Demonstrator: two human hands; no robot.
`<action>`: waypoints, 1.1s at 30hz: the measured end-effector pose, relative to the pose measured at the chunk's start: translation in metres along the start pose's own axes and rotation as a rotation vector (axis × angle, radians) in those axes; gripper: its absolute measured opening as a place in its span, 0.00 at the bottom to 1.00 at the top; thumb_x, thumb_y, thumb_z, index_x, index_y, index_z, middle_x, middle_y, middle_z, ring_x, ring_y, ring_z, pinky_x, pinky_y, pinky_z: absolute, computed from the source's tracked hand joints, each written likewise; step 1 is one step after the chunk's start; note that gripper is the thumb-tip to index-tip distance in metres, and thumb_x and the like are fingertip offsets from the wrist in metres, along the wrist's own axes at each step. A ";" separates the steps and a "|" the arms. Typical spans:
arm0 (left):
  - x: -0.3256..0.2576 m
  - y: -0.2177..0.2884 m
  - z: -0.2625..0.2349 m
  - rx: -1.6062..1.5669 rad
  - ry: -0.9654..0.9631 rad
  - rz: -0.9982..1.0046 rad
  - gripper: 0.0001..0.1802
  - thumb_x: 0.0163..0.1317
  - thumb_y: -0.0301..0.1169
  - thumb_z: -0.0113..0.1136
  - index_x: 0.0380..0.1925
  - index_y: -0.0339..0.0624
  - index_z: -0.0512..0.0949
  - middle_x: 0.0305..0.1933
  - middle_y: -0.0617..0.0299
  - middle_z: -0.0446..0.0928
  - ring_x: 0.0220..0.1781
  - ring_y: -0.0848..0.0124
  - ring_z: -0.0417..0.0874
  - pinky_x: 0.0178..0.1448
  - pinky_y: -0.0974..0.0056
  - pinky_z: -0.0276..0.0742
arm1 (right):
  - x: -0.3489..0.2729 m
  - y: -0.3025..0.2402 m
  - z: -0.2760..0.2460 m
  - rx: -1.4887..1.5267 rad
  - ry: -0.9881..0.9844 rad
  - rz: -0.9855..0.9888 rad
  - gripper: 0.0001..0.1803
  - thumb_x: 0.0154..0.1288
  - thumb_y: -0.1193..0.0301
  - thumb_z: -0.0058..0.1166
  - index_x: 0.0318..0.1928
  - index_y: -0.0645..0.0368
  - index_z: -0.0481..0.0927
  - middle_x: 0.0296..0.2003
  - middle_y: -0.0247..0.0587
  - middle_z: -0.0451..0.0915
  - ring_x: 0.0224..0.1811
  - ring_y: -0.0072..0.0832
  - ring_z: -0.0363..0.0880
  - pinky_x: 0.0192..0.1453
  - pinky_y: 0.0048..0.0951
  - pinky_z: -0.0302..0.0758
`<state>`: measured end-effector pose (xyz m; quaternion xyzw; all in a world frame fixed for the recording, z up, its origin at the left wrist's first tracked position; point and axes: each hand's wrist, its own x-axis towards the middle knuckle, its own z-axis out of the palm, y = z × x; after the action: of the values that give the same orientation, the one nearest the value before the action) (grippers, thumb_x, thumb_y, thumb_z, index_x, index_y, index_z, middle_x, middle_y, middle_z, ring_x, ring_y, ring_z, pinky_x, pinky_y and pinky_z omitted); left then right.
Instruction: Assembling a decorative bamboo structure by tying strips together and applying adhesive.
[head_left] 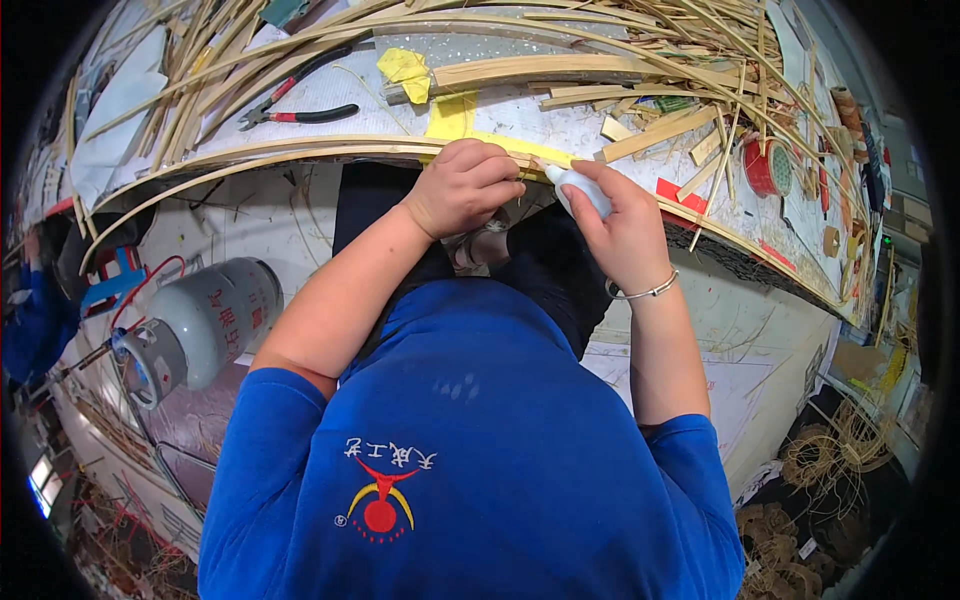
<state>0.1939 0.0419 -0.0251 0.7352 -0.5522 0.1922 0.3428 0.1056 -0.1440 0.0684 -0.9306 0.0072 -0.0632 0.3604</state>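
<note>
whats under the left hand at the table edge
Pale wooden strips run along the table up to the left hand, and pale wood shows again to its right, near the white bottle. Whatever lies directly beneath the hand is covered and can't be seen.

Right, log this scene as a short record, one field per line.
Left hand: fingers curled at the thin wooden strips; exact grip hidden
Right hand: holding a white bottle, pointed toward the strips
Work surface: white table
Beyond the hands: pliers with red-and-black handles, crumpled yellow material
Table, right side: round red container
Floor, left: grey gas cylinder
</note>
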 end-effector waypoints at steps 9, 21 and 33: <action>0.010 0.006 -0.011 -0.052 -0.122 0.021 0.14 0.38 0.29 0.59 0.30 0.49 0.76 0.41 0.68 0.73 0.47 0.67 0.73 0.50 0.62 0.68 | -0.018 0.036 -0.027 0.769 0.309 0.301 0.16 0.62 0.74 0.51 0.51 0.64 0.70 0.42 0.38 0.76 0.45 0.22 0.73 0.50 0.22 0.69; 0.089 0.075 -0.145 -1.356 0.324 -0.240 0.05 0.56 0.28 0.58 0.28 0.43 0.72 0.33 0.62 0.69 0.33 0.70 0.73 0.40 0.67 0.71 | 0.010 0.238 -0.202 0.048 0.958 0.229 0.17 0.55 0.71 0.59 0.43 0.64 0.70 0.36 0.38 0.76 0.33 0.22 0.75 0.38 0.24 0.73; 0.129 0.110 -0.237 -1.828 0.144 0.223 0.08 0.58 0.27 0.53 0.24 0.33 0.76 0.31 0.50 0.76 0.36 0.59 0.79 0.45 0.55 0.76 | 0.017 0.329 -0.213 -0.612 0.795 0.337 0.24 0.48 0.60 0.62 0.44 0.59 0.75 0.39 0.44 0.78 0.42 0.39 0.75 0.48 0.37 0.70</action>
<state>0.1534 0.1068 0.2566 0.1076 -0.5345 -0.2413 0.8028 0.1066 -0.5315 0.0054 -0.8834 0.3107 -0.3475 0.0468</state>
